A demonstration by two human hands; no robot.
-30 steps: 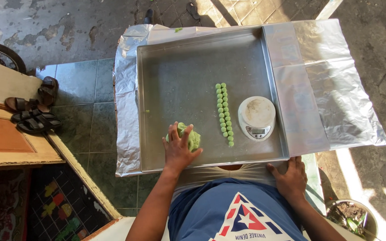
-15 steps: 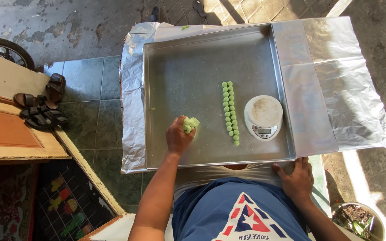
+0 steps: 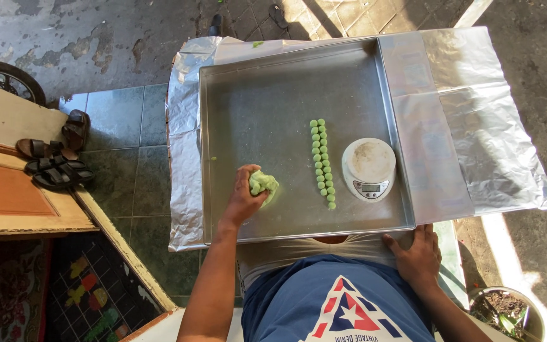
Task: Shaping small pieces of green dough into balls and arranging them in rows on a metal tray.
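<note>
Outdoors, cracked concrete and dark green tiles under a foil-wrapped table; you look straight down over your own chest. Nearest, your right hand (image 3: 418, 256) lies flat, fingers loose, on the table edge just below the tray's near right corner; it grips nothing, and its forearm runs out of frame. Your left hand (image 3: 243, 200) is inside the metal tray (image 3: 267, 95), near its front left, clenched around a lump of green dough (image 3: 263, 183); part of the lump is hidden under your fingers, so its full shape cannot be told. Right of it, apart from the hand, two close rows of small green balls (image 3: 321, 163) run away from you. Just beside them stands a round white kitchen scale (image 3: 368, 166), its display too small to read. Foil sheet (image 3: 476, 120) spreads beyond the tray's right side, glaring in sunlight. Off left, sandals (image 3: 58, 158) on the tiles beside a wooden ledge (image 3: 14, 196); a wheel (image 3: 7, 79) is cut by the frame. Bottom right, a pot (image 3: 508, 310) shows partly.
</note>
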